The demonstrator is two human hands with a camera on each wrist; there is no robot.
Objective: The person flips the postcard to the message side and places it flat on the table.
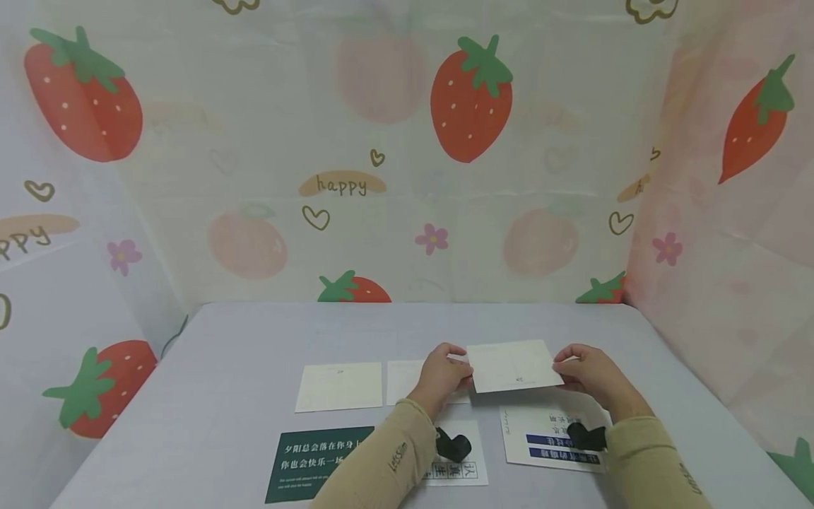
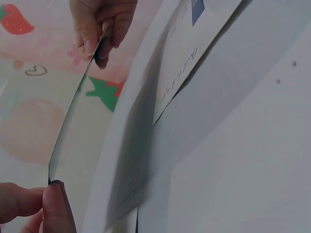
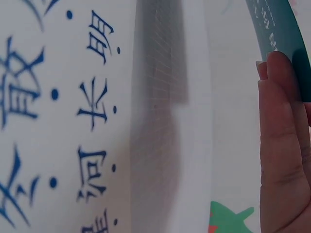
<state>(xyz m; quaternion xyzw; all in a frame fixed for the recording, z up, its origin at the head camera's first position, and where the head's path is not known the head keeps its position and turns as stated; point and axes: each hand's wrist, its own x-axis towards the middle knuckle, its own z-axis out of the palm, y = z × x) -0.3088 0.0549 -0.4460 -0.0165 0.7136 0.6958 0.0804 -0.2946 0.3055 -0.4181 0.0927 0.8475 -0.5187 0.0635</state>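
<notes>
A postcard (image 1: 511,366) is held above the table between both hands, its plain whitish side towards the head camera. Its left edge is pinched by my left hand (image 1: 440,378), and its right edge by my right hand (image 1: 591,375). The right wrist view shows the postcard's other side as dark green with white lettering (image 3: 282,29). Below it on the table lies a white card with blue print (image 1: 553,435). Another white card with boxed characters (image 1: 467,470) is partly hidden by my left forearm.
Two pale blank-looking cards lie in the back row, one at left (image 1: 339,389) and one (image 1: 403,378) partly behind my left hand. A green card with white writing (image 1: 318,459) lies front left. The white table (image 1: 235,353) meets strawberry-printed curtains (image 1: 470,106).
</notes>
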